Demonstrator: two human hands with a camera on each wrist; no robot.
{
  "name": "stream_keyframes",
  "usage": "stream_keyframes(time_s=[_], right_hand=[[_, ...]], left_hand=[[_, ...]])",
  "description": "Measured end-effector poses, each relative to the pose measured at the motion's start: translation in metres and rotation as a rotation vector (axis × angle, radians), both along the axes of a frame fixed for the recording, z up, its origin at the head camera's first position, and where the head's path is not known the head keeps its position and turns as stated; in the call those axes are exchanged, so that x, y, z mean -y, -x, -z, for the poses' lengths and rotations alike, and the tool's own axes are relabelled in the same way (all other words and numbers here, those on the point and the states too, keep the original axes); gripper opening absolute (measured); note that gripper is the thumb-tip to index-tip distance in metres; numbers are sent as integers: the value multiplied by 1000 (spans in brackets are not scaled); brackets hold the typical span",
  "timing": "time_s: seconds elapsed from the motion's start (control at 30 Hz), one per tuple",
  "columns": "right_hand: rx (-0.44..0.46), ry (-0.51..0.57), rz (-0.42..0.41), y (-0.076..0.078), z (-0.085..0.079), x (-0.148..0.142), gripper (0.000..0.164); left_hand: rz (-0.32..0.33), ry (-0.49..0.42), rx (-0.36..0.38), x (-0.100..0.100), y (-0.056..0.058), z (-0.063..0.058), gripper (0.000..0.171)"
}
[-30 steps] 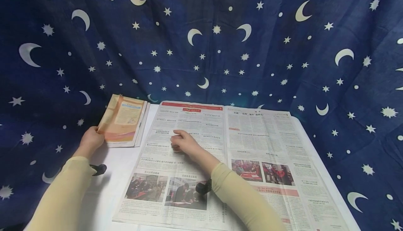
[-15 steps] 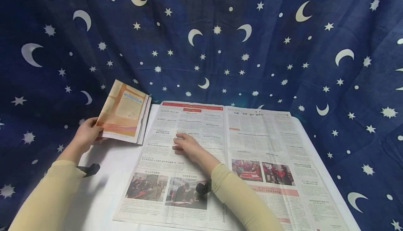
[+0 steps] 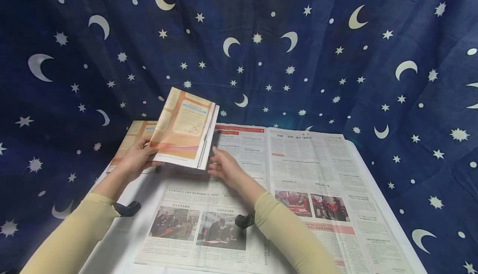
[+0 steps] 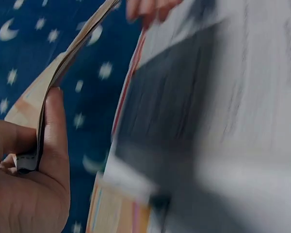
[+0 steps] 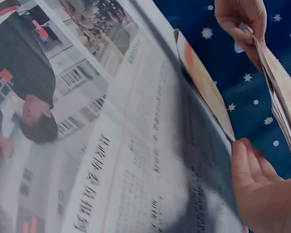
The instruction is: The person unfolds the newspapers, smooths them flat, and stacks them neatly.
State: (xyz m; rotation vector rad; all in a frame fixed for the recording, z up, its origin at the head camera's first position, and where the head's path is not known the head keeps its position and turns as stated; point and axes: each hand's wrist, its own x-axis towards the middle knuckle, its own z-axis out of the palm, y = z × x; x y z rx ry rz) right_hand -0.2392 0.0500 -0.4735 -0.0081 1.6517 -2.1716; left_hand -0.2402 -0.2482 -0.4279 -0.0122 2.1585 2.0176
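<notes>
An orange-and-cream booklet with loose-looking page edges is raised and tilted above the newspaper's upper left. My left hand grips its lower left side, with the thumb on the cover. In the left wrist view, the booklet is pinched between thumb and fingers and appears edge-on. Close to the booklet's right edge is my right hand, its fingers extended and holding nothing; in the right wrist view a gap separates this hand from the pages. A similar orange booklet lies on the white table at left, partly hidden.
An unfolded newspaper covers most of the white table. A dark blue cloth with moons and stars hangs behind and down both sides. Each wrist carries a small black device.
My left hand has lifted the booklet and carried it right over the newspaper, uncovering another booklet beneath. The right hand has shifted slightly right, its fingers straighter.
</notes>
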Motion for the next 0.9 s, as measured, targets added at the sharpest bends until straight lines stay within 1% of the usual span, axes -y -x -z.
stream_keyframes(time_s=[0.07,0.17,0.23,0.37,0.5,0.6,0.7,0.83,0.9], right_hand=[[-17,-3,27,1,-4,-4,76],[-52,-26,78,-1,-9,-14,68],[-81,-80,120,-4,-10,-23,65],[-132,-281,185,-11,-8,-47,65],[-174,-445,206,-18,-1,-72,68],[-185,-497,218,-22,5,-90,68],[-186,-539,224,-28,8,-109,67],[-175,-585,228,-36,14,-134,67],[-162,-603,233,-39,17,-146,67]], left_hand=[[23,-10,16,-16,-4,2,63],[49,-19,30,-39,-9,7,63],[65,-37,38,-54,-12,11,63],[99,-80,48,-82,-20,21,63],[136,-79,86,-107,-25,31,65],[165,-49,124,-122,-25,36,64],[190,-26,143,-136,-22,39,60],[246,5,149,-157,-18,42,57],[282,40,143,-167,-17,43,58]])
